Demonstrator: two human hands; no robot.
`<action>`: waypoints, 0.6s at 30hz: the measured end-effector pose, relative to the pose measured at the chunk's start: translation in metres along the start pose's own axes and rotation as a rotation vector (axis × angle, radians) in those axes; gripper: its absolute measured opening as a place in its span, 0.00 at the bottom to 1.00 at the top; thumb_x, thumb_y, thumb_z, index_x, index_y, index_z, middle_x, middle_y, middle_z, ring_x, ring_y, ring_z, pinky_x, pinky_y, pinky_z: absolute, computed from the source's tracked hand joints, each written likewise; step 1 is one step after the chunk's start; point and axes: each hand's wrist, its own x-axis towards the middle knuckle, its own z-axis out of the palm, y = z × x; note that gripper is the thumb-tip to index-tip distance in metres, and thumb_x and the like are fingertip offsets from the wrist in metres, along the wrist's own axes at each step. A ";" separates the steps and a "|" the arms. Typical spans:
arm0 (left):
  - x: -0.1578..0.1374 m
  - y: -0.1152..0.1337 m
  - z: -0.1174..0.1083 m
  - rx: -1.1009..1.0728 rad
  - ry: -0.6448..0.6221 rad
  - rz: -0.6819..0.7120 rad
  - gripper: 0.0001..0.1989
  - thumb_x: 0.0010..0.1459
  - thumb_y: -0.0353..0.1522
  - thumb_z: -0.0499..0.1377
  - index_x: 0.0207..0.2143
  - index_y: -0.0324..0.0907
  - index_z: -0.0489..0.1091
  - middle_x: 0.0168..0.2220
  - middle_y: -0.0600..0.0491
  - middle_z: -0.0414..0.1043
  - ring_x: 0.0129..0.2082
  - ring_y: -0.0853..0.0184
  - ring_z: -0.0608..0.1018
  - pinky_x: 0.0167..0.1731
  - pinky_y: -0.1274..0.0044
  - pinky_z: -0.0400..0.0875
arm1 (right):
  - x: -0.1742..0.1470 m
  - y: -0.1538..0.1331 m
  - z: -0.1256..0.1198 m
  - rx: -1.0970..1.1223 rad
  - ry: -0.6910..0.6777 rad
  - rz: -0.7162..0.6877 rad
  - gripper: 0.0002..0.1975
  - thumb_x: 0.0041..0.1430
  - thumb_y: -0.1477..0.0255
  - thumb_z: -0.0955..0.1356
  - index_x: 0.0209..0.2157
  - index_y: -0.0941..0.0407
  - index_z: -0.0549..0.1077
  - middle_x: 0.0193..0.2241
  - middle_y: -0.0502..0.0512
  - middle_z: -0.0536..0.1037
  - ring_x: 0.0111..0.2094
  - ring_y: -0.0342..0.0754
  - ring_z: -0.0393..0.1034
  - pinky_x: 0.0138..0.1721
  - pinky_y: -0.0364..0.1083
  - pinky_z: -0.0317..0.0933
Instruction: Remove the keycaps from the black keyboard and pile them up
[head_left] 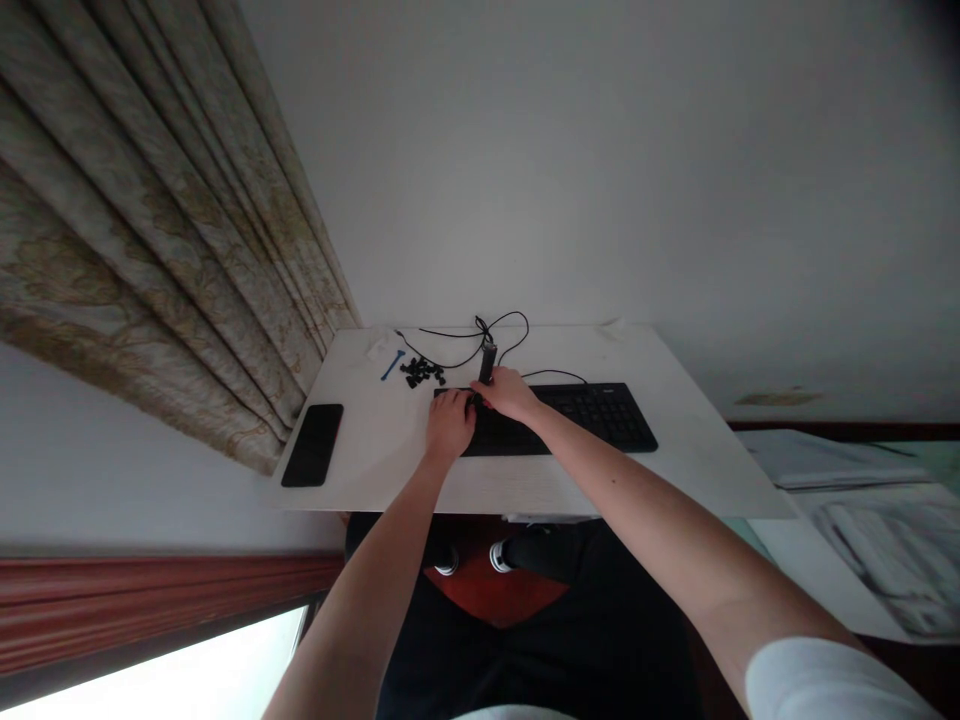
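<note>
A black keyboard (600, 412) lies on the white table, its left part mostly under my hands. My right hand (511, 394) is closed around a tool with a black cylindrical handle (488, 362). The handle stands nearly upright over the keyboard, and its lower end is hidden by my fingers; a small red patch shows there. My left hand (450, 422) lies over the keyboard's left end, fingers stretched across it and thumb close to the tool. Just beyond this hand is a loose pile of several small black keycaps (420, 372).
A thin blue tool (393, 364) lies left of the keycaps. A black phone (313, 445) rests near the left edge of the white table (375, 460). Black cable (517, 345) loops at the back by the wall. A patterned curtain (187, 200) hangs at the left.
</note>
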 end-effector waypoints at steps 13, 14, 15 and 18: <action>0.000 -0.004 0.004 0.021 -0.025 -0.002 0.10 0.67 0.32 0.55 0.48 0.42 0.72 0.49 0.43 0.73 0.52 0.54 0.72 0.55 0.62 0.64 | -0.011 -0.004 0.008 -0.185 0.074 -0.169 0.10 0.66 0.66 0.68 0.35 0.57 0.78 0.32 0.61 0.83 0.35 0.54 0.78 0.34 0.45 0.62; 0.000 -0.003 0.004 0.021 -0.025 0.000 0.10 0.67 0.32 0.55 0.48 0.42 0.72 0.49 0.43 0.73 0.52 0.54 0.72 0.54 0.62 0.64 | -0.014 -0.003 0.009 -0.190 0.083 -0.165 0.11 0.67 0.66 0.67 0.36 0.57 0.78 0.31 0.61 0.82 0.33 0.54 0.78 0.33 0.45 0.61; 0.000 -0.003 0.003 0.022 -0.023 0.004 0.10 0.67 0.32 0.55 0.48 0.42 0.72 0.48 0.43 0.73 0.52 0.54 0.72 0.54 0.62 0.64 | -0.017 -0.002 0.010 -0.192 0.095 -0.161 0.11 0.67 0.65 0.67 0.36 0.57 0.78 0.30 0.60 0.82 0.32 0.54 0.78 0.32 0.45 0.61; 0.000 -0.003 0.002 0.023 -0.016 0.013 0.10 0.67 0.32 0.55 0.48 0.43 0.72 0.48 0.44 0.73 0.52 0.54 0.72 0.54 0.63 0.65 | -0.026 0.004 0.013 -0.171 0.122 -0.158 0.12 0.68 0.64 0.67 0.36 0.57 0.77 0.28 0.58 0.81 0.31 0.52 0.77 0.31 0.44 0.60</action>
